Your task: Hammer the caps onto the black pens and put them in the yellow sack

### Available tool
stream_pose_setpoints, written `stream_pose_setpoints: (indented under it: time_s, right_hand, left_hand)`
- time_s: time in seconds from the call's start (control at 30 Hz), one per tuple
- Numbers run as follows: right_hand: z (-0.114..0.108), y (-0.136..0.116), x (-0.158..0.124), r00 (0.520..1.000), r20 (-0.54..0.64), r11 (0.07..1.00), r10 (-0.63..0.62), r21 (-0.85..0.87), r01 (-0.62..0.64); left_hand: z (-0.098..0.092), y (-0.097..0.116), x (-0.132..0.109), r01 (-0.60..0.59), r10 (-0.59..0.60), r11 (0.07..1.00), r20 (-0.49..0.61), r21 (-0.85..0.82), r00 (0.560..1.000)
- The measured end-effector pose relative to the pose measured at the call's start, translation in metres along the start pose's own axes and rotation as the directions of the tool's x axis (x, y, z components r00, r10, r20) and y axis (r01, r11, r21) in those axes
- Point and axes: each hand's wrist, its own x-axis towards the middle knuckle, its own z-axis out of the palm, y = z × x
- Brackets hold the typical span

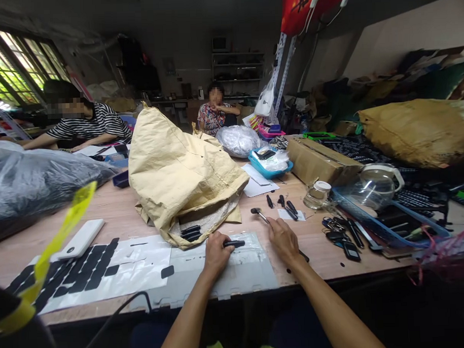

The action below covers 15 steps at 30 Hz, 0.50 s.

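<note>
Wooden bench (pixel 117 216); left hand (pixel 216 253) curled tight on black part (pixel 236 243) at its 3 o'clock, probably steadying it over grey sheet (pixel 254 267); right hand (pixel 283 239) wrapped round hammer-like tool (pixel 261 216), head at 10 o'clock

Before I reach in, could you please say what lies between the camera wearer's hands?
In the head view, a black piece in the left hand juts toward the right hand over a greyish sheet; then comes tabletop.
</note>
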Motion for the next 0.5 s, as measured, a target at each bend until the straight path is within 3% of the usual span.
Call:
stream_pose_setpoints:
  time_s: [0.13, 0.33, 0.43, 0.5]
  right_hand:
    - [0.013, 0.009, 0.004, 1.0, -0.025, 0.99, -0.018, -0.143, 0.015]
    - [0.014, 0.004, -0.002, 0.998, -0.039, 0.98, -0.043, -0.196, 0.034]
    - [0.014, 0.003, -0.002, 0.998, -0.045, 0.979, -0.04, -0.202, 0.03]
    - [0.017, 0.003, -0.004, 0.997, -0.064, 0.978, -0.046, -0.205, 0.032]
  left_hand:
    - [0.0, 0.005, -0.005, 0.01, -0.009, 0.999, -0.009, 0.042, 1.0]
    - [-0.004, 0.008, -0.003, 0.005, -0.01, 0.996, 0.06, 0.089, 0.998]
    - [-0.004, 0.011, -0.013, -0.008, 0.007, 1.0, 0.06, 0.012, 0.998]
    - [0.002, 0.013, -0.032, -0.049, 0.06, 0.993, 0.108, -0.104, 0.992]
